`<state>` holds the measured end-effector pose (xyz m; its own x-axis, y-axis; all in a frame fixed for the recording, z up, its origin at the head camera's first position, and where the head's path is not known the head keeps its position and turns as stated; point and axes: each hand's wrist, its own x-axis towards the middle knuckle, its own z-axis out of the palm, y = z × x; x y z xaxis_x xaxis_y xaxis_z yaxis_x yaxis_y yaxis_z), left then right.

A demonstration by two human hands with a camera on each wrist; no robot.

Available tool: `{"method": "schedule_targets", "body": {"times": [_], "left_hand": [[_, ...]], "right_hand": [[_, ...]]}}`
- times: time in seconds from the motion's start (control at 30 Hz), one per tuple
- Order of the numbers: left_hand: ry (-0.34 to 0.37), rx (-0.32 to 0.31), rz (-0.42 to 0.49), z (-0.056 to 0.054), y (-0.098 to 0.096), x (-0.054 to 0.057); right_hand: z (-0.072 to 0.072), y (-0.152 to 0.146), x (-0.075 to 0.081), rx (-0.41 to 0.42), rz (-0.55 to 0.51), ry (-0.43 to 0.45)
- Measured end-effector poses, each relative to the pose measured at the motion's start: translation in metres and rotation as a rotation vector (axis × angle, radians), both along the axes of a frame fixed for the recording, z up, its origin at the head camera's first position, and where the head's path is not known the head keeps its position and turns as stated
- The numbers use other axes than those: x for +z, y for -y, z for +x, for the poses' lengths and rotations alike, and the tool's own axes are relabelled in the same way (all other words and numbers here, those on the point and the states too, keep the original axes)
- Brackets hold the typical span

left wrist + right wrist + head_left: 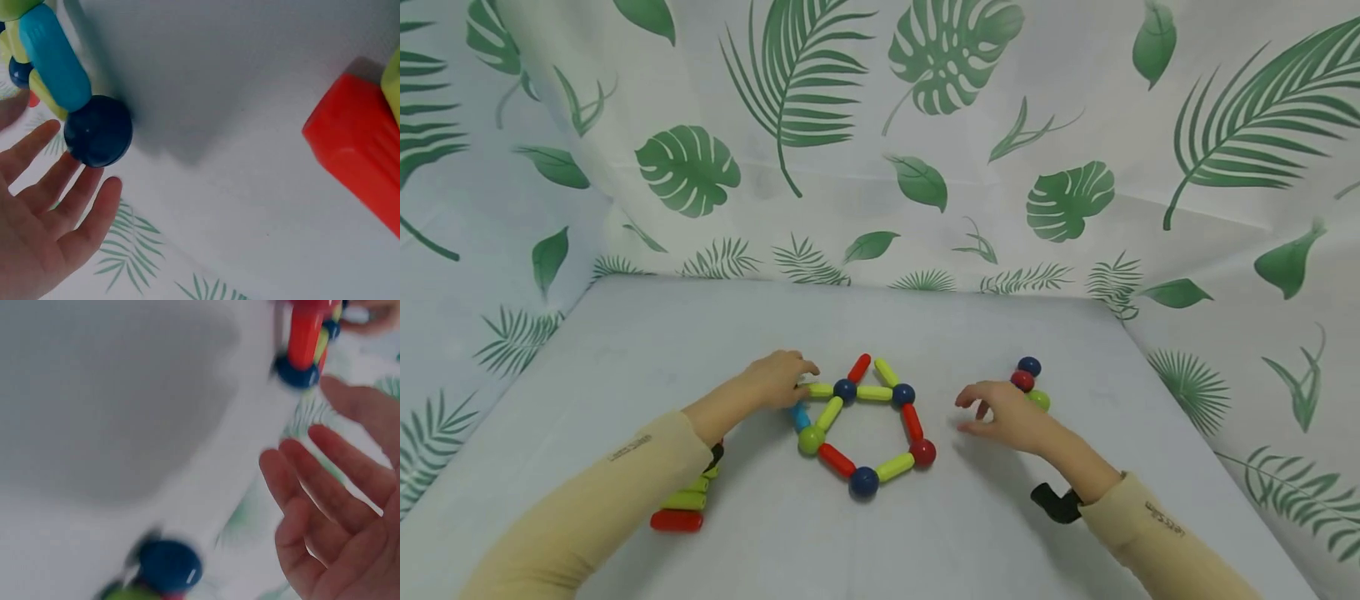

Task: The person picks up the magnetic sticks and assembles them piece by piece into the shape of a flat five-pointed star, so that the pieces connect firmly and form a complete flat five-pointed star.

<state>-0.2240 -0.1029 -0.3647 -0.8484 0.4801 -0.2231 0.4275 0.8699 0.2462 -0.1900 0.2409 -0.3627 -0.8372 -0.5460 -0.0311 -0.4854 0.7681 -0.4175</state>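
On the white table lies a five-sided frame of rods and balls. Its corners are a green ball [811,440], a red ball [923,452] and several dark blue balls, including the front ball [864,482]. A red rod [860,367] and a yellow-green rod [886,372] point away at the back. My left hand [778,379] is at the left side, its extended fingers touching a dark blue ball [99,131] that joins a light blue rod [55,57]. The hand hides that ball in the head view. To the right of the frame, my right hand [1011,417] hovers with loosely bent, bare fingers.
Loose balls, dark blue [1029,366], red [1022,381] and green [1038,401], lie beyond my right hand. Loose rods, red [677,521] and yellow-green [685,500], lie beside my left forearm, partly covered by it. A leaf-patterned curtain [850,217] stands behind the table.
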Motion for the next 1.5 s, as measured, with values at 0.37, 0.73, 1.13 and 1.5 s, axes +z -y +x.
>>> {"method": "schedule_targets", "body": {"times": [0.37, 0.73, 1.13, 1.5], "left_hand": [[0.114, -0.064, 0.019, 0.010, 0.013, 0.004], [0.160, -0.036, 0.044, 0.020, 0.009, 0.000], [0.157, -0.013, 0.041, 0.022, 0.008, 0.001], [0.160, -0.002, 0.035, 0.022, 0.007, 0.000]], "right_hand": [[-0.025, -0.044, 0.001, -0.171, 0.189, -0.115], [-0.038, -0.035, 0.000, -0.164, 0.306, -0.095], [-0.066, 0.003, 0.002, -0.157, 0.062, 0.045], [-0.103, 0.064, 0.000, -0.141, -0.102, 0.146]]}}
